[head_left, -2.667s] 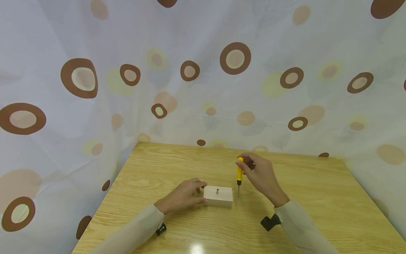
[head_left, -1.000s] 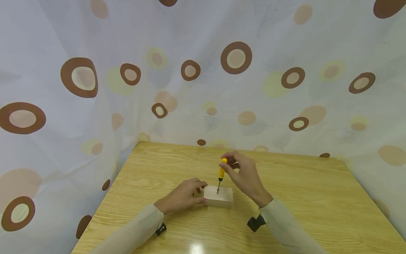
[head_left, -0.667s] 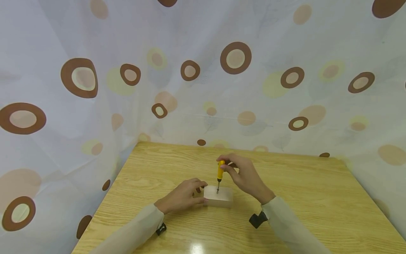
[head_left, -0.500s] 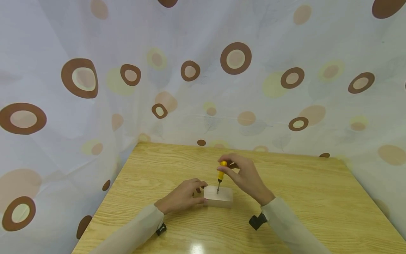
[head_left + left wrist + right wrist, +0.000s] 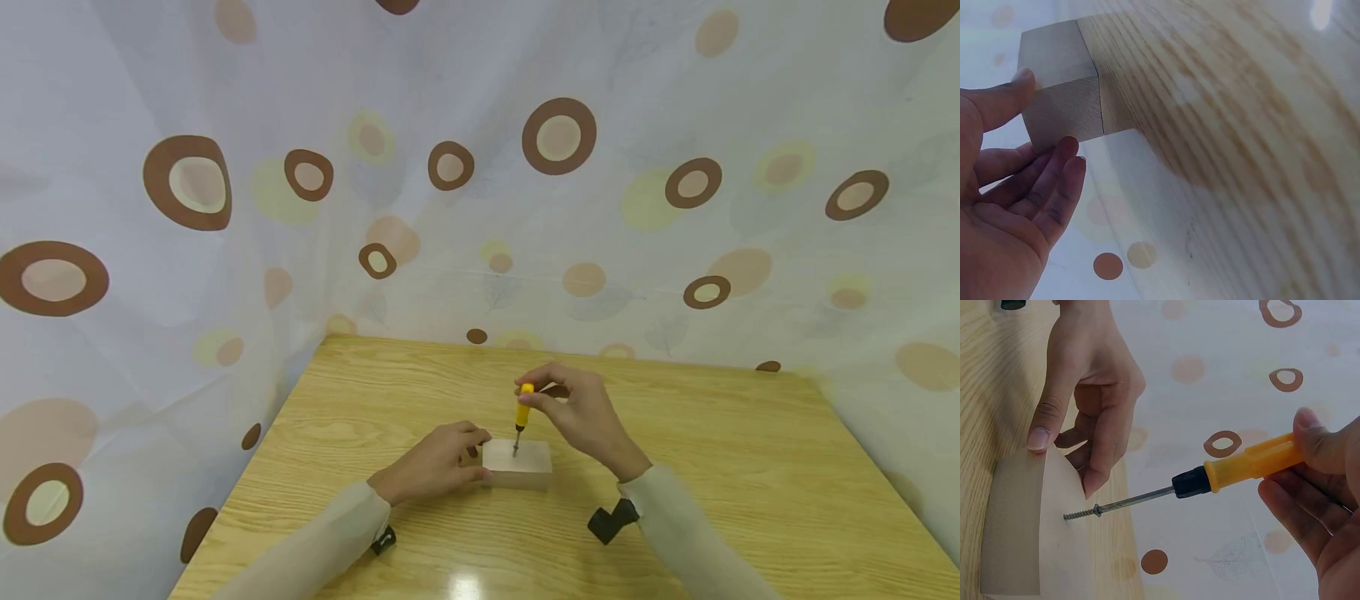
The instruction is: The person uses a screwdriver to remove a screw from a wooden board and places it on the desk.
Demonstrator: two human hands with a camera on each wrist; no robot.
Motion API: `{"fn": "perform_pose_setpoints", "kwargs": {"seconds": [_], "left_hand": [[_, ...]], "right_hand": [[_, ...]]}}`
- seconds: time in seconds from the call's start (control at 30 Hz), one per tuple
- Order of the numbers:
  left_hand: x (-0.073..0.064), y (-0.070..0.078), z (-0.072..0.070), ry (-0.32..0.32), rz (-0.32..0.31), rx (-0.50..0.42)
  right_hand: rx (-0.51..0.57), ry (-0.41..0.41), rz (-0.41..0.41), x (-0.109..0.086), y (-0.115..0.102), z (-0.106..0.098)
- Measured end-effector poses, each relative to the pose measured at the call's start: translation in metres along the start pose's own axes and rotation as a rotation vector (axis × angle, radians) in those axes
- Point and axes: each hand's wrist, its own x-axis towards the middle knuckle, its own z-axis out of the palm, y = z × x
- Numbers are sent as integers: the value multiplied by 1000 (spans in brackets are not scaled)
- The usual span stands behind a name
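Observation:
A pale wooden block [image 5: 525, 468] lies on the table, and a screw [image 5: 1082, 514] stands out of its top face with much of its thread showing. My left hand [image 5: 435, 461] grips the block's left end, thumb on the near side and fingers at the far side; the left wrist view shows the thumb against the block [image 5: 1063, 106]. In my right hand [image 5: 588, 417] the yellow handle of a screwdriver [image 5: 1254, 464] is pinched between thumb and fingers near its top. The screwdriver's tip meets the screw head, and its shaft tilts slightly.
The wood-grain table [image 5: 360, 392] extends around the block. Behind it and at both sides hangs a white curtain [image 5: 480, 208] with brown and yellow circles. Black wrist straps [image 5: 611, 521] sit below the beige sleeves.
My right hand has carried the screwdriver left from beside the block onto the screw. Since then, its fingers have shifted slightly on the handle. The left hand and block stay in place.

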Motion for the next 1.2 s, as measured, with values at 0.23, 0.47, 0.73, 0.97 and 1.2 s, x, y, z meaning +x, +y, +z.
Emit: {"fn": "perform_pose_setpoints", "kwargs": {"seconds": [0.23, 0.47, 0.73, 0.97, 1.2], "left_hand": [[1, 1, 0, -2, -3, 30], [3, 2, 1, -5, -5, 47], [4, 3, 2, -3, -20, 83], [5, 4, 1, 5, -15, 92], [4, 4, 1, 8, -5, 82]], "right_hand": [[46, -42, 85, -2, 1, -2], [7, -26, 61, -1, 3, 1], [23, -108, 65, 2, 4, -2], [-44, 63, 118, 0, -4, 6], [-57, 85, 58, 0, -3, 5]]}}
